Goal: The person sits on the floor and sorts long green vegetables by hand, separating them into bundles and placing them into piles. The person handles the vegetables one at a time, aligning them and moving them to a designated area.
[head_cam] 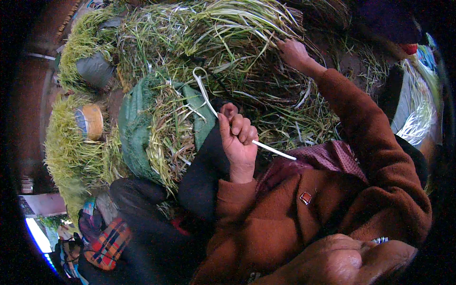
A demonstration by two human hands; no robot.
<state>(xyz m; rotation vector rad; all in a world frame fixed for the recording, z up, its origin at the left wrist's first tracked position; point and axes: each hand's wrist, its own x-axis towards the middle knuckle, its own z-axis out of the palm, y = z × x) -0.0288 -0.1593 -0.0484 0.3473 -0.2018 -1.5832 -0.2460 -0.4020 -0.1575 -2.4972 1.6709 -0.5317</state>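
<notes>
My left hand (239, 140) is closed around a long white stalk (274, 150). The stalk's thin upper end curls into a loop above my thumb, and its thick end sticks out past my fingers towards my lap. Stretched out to the far side, my right hand (294, 53) touches the edge of a large heap of long green leafy stalks (228, 42). Whether its fingertips grip a stalk cannot be made out. Before my left hand a green woven sack (137, 128) holds pale leaf trimmings (169, 131).
Yellow-green leafy bundles (67, 153) stand at left, one with a yellow-and-blue band (89, 122), another with a grey wrap (95, 69). White stalks (418, 123) lie at right. Dark clothing (388, 21) shows at upper right. A plaid shoe (108, 244) is at lower left.
</notes>
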